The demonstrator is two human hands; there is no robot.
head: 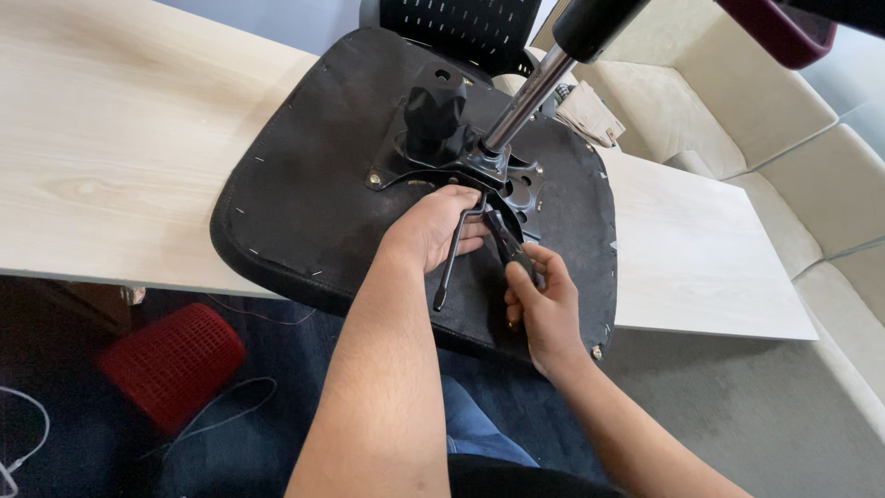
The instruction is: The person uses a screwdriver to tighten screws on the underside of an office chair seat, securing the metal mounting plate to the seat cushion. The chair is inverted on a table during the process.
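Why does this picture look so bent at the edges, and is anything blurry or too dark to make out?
Head view: a wide lens bows the pale table edge and stretches the forearms. Soft daylight, only faint shadows, no harsh glare. The left hand, right hand and upturned chair seat are sharp. The black seat underside swallows detail; the red basket on the floor is slightly soft.

A long pale wooden table [111, 138] stands beside a cream cushioned sofa [793, 138], with a red perforated plastic basket [171, 364] and thin white cable [28, 433] on dark carpet below.
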